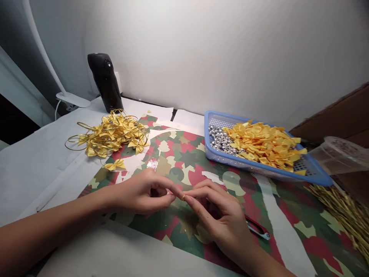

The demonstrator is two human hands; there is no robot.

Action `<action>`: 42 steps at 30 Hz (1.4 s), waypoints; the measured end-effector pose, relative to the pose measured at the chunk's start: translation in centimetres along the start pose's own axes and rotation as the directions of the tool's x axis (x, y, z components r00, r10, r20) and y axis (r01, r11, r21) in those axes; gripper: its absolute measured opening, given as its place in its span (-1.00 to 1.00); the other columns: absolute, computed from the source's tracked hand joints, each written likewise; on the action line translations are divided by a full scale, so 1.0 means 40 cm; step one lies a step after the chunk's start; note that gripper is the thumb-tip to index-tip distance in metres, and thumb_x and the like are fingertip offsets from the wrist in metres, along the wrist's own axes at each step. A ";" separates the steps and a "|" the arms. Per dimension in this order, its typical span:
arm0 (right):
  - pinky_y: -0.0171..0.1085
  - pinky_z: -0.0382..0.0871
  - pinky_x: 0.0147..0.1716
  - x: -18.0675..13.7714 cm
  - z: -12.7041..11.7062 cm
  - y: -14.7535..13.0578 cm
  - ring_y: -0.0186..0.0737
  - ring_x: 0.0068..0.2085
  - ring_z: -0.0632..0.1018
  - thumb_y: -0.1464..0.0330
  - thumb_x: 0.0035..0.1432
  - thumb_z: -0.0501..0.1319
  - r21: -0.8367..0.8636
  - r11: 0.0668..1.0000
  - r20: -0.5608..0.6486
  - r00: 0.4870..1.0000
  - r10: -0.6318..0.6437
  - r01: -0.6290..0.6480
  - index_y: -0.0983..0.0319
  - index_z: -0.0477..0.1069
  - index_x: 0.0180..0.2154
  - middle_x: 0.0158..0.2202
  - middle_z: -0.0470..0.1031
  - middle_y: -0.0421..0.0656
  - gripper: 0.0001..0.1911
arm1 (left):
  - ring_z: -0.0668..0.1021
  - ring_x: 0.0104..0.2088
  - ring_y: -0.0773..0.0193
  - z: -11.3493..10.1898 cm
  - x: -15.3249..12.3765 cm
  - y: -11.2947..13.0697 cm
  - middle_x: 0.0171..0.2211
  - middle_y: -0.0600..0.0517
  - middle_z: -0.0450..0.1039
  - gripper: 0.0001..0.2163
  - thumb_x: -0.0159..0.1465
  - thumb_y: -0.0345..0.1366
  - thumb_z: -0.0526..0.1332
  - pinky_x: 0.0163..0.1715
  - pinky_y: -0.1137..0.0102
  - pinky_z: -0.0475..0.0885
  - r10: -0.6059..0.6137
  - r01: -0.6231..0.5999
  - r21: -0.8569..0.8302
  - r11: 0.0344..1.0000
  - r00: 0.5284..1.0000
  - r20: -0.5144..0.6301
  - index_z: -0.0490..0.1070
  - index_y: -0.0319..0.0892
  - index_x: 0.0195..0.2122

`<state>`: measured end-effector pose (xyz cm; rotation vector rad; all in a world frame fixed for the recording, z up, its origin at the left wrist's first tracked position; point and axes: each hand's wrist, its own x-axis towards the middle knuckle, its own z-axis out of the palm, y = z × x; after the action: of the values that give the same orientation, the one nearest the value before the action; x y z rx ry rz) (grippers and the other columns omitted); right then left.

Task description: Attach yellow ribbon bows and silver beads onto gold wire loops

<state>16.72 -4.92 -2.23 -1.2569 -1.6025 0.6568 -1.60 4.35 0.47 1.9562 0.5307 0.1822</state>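
My left hand and my right hand meet fingertip to fingertip above the patterned sheet. A tiny gold-coloured bit shows where the fingertips touch; it is too small to name. My right thumb and forefinger are pinched at it. The left forefinger reaches to the same spot, while its thumb lies just below and the other fingers are curled. Left of the hands lies a pile of yellow ribbon bows on gold wire loops, with one bow at its near edge.
A blue basket holds yellow ribbon pieces and silver beads. Gold wire stems lie at right by a clear plastic cup. Small snips are partly under my right hand. A black bottle and a lamp stand behind.
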 end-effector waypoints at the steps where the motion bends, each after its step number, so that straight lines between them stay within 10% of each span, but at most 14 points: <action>1: -0.34 0.32 -0.60 0.000 0.000 0.000 -0.29 -0.52 0.47 0.42 0.19 0.20 0.005 1.000 0.008 1.000 0.000 0.000 0.22 0.54 -0.36 -0.47 0.48 -0.16 -0.86 | 0.23 -0.76 0.46 0.002 0.001 0.000 -0.79 0.21 0.17 -0.72 0.22 -0.42 0.08 -0.76 0.60 0.14 0.011 -0.011 0.018 1.000 1.000 -0.012 0.56 -0.24 -0.16; 42: -0.34 0.31 -0.58 -0.003 -0.001 0.001 -0.29 -0.50 0.47 0.40 0.20 0.19 0.052 0.999 0.032 0.999 -0.003 0.001 0.25 0.52 -0.40 -0.49 0.45 -0.16 -0.84 | 0.28 -0.81 0.48 0.020 0.002 -0.001 -0.84 0.24 0.19 -0.80 0.23 -0.37 0.15 -0.78 0.62 0.14 -0.017 0.011 -0.184 0.983 0.999 -0.028 0.53 -0.32 -0.24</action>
<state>16.75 -5.04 -2.29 -1.2126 -1.6026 0.7161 -1.25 3.74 0.07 1.7716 0.5277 0.2430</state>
